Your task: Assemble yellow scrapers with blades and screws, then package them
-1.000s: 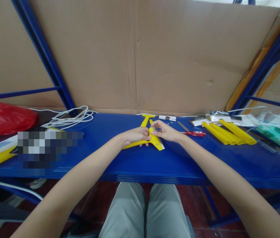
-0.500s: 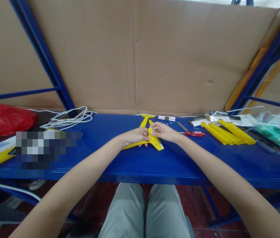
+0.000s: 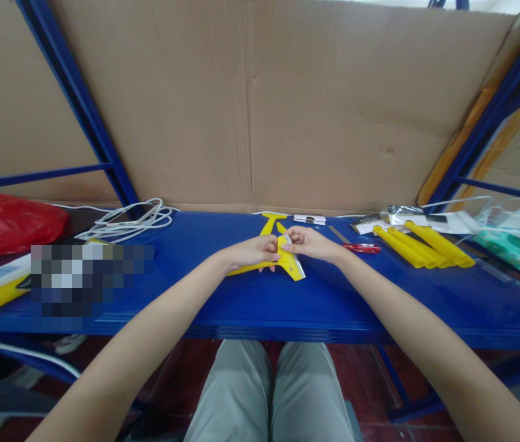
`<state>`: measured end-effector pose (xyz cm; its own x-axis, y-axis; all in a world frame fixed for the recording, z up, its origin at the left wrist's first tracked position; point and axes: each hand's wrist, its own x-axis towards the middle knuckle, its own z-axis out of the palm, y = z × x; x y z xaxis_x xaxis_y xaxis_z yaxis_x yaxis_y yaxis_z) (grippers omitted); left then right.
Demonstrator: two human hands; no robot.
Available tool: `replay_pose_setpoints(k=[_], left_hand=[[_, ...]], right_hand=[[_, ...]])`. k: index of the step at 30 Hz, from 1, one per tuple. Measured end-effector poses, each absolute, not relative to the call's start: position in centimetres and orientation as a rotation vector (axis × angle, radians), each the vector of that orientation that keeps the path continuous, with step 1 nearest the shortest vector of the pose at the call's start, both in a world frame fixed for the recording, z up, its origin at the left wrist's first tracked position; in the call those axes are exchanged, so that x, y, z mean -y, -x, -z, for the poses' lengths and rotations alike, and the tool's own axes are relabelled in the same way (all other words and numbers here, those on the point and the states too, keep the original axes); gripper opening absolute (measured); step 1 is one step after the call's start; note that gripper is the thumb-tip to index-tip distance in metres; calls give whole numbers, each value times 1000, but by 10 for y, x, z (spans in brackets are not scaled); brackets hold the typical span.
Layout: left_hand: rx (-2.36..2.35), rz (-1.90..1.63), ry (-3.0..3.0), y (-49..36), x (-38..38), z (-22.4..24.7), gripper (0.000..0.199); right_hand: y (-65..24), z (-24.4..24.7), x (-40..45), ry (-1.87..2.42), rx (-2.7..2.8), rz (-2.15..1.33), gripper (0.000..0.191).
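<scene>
Yellow scraper [image 3: 293,269]: left fingers [image 3: 266,243] curled around its neck, right fingers [image 3: 294,233] pinching its metal-edged head.

The person's left hand [image 3: 255,253] grips a yellow tool [image 3: 293,267] over the bench [image 3: 250,307], the right hand [image 3: 310,243] pinching its metal strip [image 3: 301,269]; nearer the bench's right end lie a red screwdriver [image 3: 363,248] and yellow tubes [image 3: 434,244].

held tool [image 3: 293,269]: yellow, silvery along one edge. counter [image 3: 260,307]: plain blue. screwdriver handle [image 3: 364,248]: red. bag [image 3: 11,224]: red. coiled cable [image 3: 150,216]: white. cardboard backing [image 3: 250,110]: brown. trousers [image 3: 229,393]: grey-green.
</scene>
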<state>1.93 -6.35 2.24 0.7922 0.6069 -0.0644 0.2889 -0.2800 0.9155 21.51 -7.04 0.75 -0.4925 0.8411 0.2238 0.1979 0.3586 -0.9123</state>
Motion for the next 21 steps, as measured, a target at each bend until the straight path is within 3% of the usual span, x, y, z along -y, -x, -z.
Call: replay_pose_setpoints(k=[10,21], left_hand=[[-681,-351,-1883,-19,64,-24,25],[-762,-367,-1886,-22,74,-29,26]], right_hand=[[-217,-11,72,979,1991,-1029,45],[-217,-11,73,986,1988,-1142,47]])
